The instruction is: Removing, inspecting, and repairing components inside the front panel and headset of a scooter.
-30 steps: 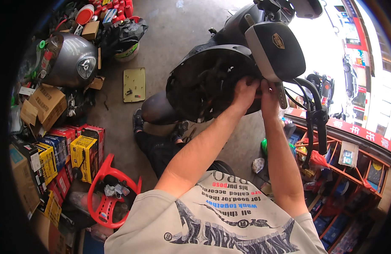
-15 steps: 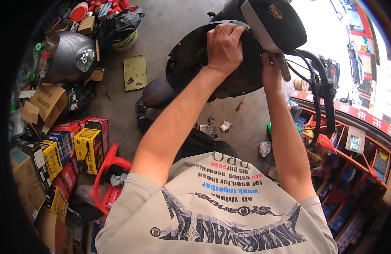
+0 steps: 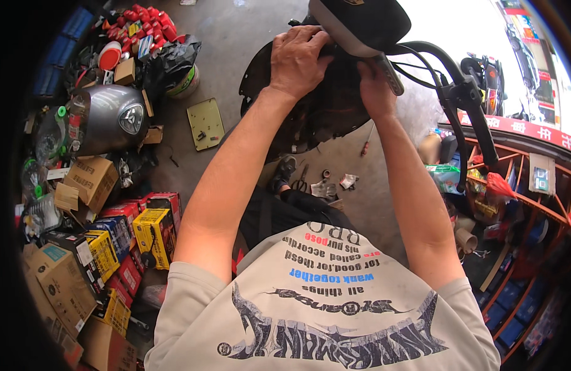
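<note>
A dark, curved scooter body panel (image 3: 298,127) with tabs along its rim stands before me, its hollow inner side toward me. My left hand (image 3: 298,60) is closed over the panel's upper edge, back of the hand up and thumb toward the right. On the other side my right hand (image 3: 378,93) is closed at the panel's right edge, its fingertips shadowed below the black-and-grey headlight housing (image 3: 363,28). Beside that hand is a grey lever-like piece (image 3: 389,74). Black handlebars with cables (image 3: 462,93) reach out to the right.
A yellowish tray (image 3: 205,123) with small parts lies on the floor at left. Stacked boxes (image 3: 152,235) and a silver-grey scooter cover (image 3: 109,117) stand farther left. Near my foot lie scattered parts (image 3: 326,185) and a screwdriver (image 3: 366,147). An orange shelf rack (image 3: 533,204) is at right.
The view has shifted, with the panel and both hands now farther left and higher in it. My left hand lies flatter over the edge. The red plastic chair has dropped out of sight.
</note>
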### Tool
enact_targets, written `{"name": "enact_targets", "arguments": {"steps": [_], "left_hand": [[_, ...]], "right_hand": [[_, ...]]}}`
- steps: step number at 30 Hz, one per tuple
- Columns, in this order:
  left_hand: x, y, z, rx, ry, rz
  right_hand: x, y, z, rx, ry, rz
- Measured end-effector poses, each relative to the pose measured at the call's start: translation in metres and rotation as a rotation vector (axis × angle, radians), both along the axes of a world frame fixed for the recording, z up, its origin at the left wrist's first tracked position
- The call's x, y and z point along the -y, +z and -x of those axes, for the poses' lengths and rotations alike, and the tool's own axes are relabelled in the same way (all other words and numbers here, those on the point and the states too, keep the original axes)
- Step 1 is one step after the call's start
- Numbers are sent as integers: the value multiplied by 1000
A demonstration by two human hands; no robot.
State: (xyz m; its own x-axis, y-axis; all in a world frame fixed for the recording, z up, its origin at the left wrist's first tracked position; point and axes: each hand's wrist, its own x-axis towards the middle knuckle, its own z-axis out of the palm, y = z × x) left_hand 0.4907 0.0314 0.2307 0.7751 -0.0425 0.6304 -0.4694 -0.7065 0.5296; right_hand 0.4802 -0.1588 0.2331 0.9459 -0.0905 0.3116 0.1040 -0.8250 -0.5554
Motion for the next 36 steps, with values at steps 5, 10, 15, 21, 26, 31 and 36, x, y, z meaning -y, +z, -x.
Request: {"name": "enact_targets", "arguments": {"steps": [5, 10, 15, 21, 26, 31, 36], "left_hand": [[-4, 0, 4, -16, -57, -66], [3, 3, -2, -44, -39, -166], [0, -6, -13, -13, -46, -202], [2, -11, -21, -28, -95, -170], [0, -15, -22, -67, -107, -150], [-7, -17, -25, -86, -168, -139], [-7, -15, -26, -120, -213, -163]], "right_hand": [[0, 6, -3, -72, 2, 102], [7, 7, -7, -37, 42, 58], [3, 14, -4, -40, 47, 127], [-3, 18, 3, -20, 14, 186], [-3, 18, 5, -15, 24, 203], [-2, 13, 3, 62, 31, 276], [2, 10, -2, 63, 6, 131]]}}
